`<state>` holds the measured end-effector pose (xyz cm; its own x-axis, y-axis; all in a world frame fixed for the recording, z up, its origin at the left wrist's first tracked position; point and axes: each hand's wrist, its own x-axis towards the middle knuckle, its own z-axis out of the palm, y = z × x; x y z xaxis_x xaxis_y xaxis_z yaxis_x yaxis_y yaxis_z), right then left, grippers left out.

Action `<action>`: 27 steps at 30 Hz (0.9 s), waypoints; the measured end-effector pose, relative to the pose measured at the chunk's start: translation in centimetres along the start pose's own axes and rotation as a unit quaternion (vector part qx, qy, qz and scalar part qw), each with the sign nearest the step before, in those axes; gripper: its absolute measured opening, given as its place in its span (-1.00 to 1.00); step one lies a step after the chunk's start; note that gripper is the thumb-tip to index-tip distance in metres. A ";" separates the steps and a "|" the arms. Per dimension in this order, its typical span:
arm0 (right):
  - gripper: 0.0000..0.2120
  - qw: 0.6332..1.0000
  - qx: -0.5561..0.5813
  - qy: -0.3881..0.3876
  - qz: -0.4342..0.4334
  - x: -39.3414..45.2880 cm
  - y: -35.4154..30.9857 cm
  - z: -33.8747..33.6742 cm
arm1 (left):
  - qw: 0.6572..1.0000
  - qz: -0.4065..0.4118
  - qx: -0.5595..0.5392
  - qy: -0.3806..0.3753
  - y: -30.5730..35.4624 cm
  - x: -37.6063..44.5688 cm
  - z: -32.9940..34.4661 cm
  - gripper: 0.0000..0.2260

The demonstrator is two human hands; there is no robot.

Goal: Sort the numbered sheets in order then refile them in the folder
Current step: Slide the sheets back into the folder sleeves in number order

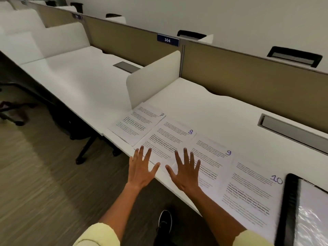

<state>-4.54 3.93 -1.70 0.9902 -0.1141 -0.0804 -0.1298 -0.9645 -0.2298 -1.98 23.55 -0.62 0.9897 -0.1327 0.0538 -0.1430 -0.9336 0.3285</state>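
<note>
Both hands hovering flat, fingers spread, holding nothing: left hand over near edge of white desk, right hand over printed white sheet marked 8, centre frame. Sheets 7, 9, 10 lying in overlapping row toward lower right. Judgement: gather in order, squaring edges. Black folder with clear sleeve waiting lower right, touching sheet 10. White divider panel crowding sheet 7.

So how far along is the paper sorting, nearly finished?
The ordering looks done for what shows: sheets 7, 8, 9 and 10 lie in a row. The left hand and right hand are spread flat, holding nothing. Refiling into the folder remains.
</note>
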 end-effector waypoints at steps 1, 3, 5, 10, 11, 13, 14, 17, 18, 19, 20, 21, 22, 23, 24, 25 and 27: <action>-0.15 1.000 0.005 -0.018 -0.003 1.2 -0.8 0.2 | 1.000 -0.007 0.002 -0.003 -0.7 0.9 0.1 -0.22; -0.17 1.000 0.009 -0.025 -0.008 3.9 -2.3 0.8 | 1.000 -0.014 0.008 -0.010 -2.1 2.7 0.1 -0.22; -0.17 0.999 0.017 -0.026 -0.016 6.6 -3.9 1.2 | 0.999 -0.018 0.025 -0.019 -3.6 4.8 0.1 -0.22; -0.19 0.998 0.035 -0.018 -0.041 13.0 -6.7 2.1 | 0.997 -0.031 0.062 -0.028 -7.2 9.8 0.3 -0.23; -0.20 0.998 0.037 -0.019 -0.037 13.9 -7.2 2.2 | 0.996 -0.034 0.072 -0.029 -7.8 10.5 0.4 -0.25; -0.20 0.999 0.038 -0.021 -0.033 15.6 -8.1 2.6 | 0.996 -0.040 0.077 -0.031 -8.9 12.0 0.6 -0.27; -0.20 0.999 0.038 -0.023 -0.030 16.3 -8.5 2.8 | 0.996 -0.043 0.076 -0.031 -9.3 12.6 0.7 -0.27; -0.19 0.998 0.040 -0.040 -0.021 18.3 -9.8 3.4 | 0.995 -0.046 0.086 -0.032 -10.8 14.6 0.9 -0.27; -0.19 0.998 0.042 -0.047 -0.019 19.0 -10.3 3.7 | 0.995 -0.044 0.086 -0.033 -11.4 15.3 1.0 -0.27; -0.19 0.998 0.042 -0.053 -0.018 19.4 -10.7 4.0 | 0.995 -0.041 0.083 -0.031 -11.9 15.8 1.1 -0.27; -0.19 0.997 0.041 -0.055 -0.018 20.0 -11.1 4.4 | 0.996 -0.035 0.079 -0.033 -12.4 16.5 1.2 -0.28; -0.20 0.997 0.040 -0.057 -0.017 20.5 -11.4 4.7 | 0.996 -0.030 0.073 -0.036 -12.9 17.2 1.4 -0.28; -0.20 0.998 0.038 -0.055 -0.016 20.8 -11.7 5.0 | 0.997 -0.022 0.068 -0.036 -13.3 17.8 1.5 -0.29; -0.21 0.997 0.039 -0.059 -0.008 21.4 -12.1 5.4 | 0.997 -0.012 0.063 -0.038 -13.9 18.7 1.6 -0.29; -0.22 0.998 0.038 -0.059 0.001 21.9 -12.5 5.6 | 0.998 0.000 0.059 -0.037 -14.4 19.4 1.7 -0.29; -0.22 0.997 0.039 -0.060 0.013 22.4 -13.0 5.8 | 0.998 0.014 0.057 -0.040 -15.1 20.3 1.7 -0.29; -0.22 0.996 0.045 -0.067 0.026 23.1 -13.6 5.7 | 0.997 0.042 0.054 -0.046 -16.2 21.7 1.7 -0.28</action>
<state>19.80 15.76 -5.93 0.9670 -0.1256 -0.2216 -0.1916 -0.9319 -0.3080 21.84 35.25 -6.36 0.9714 -0.2371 -0.0120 -0.2286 -0.9478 0.2222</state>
